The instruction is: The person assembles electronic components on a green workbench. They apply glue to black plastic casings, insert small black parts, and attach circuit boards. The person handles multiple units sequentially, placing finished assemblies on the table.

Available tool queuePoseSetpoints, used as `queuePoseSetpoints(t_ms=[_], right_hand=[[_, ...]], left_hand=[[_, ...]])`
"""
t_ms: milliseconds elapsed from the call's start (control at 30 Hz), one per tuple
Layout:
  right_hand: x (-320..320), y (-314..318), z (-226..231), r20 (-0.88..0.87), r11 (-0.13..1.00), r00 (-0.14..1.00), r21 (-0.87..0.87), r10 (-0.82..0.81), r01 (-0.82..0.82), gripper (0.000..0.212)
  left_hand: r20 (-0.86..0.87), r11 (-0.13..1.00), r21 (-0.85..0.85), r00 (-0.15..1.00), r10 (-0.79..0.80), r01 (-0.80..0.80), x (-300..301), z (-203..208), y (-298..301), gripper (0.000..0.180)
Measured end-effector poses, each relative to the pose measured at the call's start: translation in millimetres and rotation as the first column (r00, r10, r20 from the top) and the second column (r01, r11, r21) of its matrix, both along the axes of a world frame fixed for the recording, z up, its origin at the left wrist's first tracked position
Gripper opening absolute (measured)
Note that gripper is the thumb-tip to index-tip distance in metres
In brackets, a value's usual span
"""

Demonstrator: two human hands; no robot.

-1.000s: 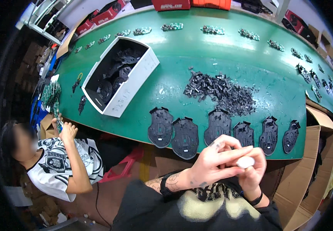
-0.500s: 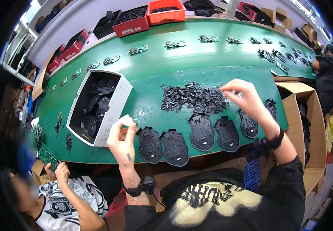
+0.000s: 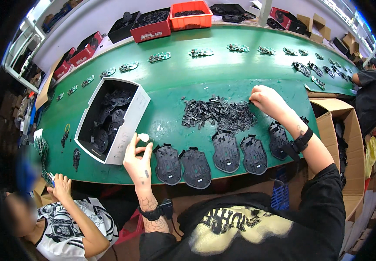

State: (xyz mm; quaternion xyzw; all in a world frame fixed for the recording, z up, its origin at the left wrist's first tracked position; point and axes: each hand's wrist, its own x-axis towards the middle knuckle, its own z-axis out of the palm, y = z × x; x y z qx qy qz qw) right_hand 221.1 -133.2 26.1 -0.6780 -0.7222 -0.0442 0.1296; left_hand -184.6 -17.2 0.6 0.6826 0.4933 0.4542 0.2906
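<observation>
Right hand (image 3: 266, 99) shifted onto parts pile (image 3: 220, 114), left hand (image 3: 139, 158) perhaps pinching disc (image 3: 144, 137)

Smooth green worktop (image 3: 240, 69) shines glossy under the lights; black mouse shells (image 3: 226, 152) look matt plastic; the white box (image 3: 127, 130) and brown carton (image 3: 340, 117) are cardboard.

A long green workbench (image 3: 240, 74) carried everything. A heap of small black plastic parts (image 3: 220, 114) lay at its middle. Left of the heap stood a white box of black shells (image 3: 129, 126); nearer than the heap lay a row of black mouse base shells (image 3: 225, 153); beyond it ran a line of circuit boards (image 3: 201, 52), then red bins (image 3: 170, 21).
</observation>
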Motion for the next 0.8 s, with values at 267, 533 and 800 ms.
queuePoseSetpoints(t_ms=[267,533,800], right_hand=[[-14,-4,0,0.101,0.998,0.993,0.018,0.055,-0.057,0.005],[-13,-14,11,0.09,0.991,0.991,0.076,0.101,-0.108,0.008],[-86,-62,61,-0.454,0.998,0.889,0.049,0.063,-0.046,0.009]], left_hand=[[-0.429,0.998,-0.02,0.902,0.05,-0.065,-1,15,-38,0.047],[-0.454,0.998,-0.054,0.89,-0.048,0.026,6,20,-37,0.037],[-0.467,0.993,0.013,0.879,-0.098,0.118,2,15,-37,0.044]])
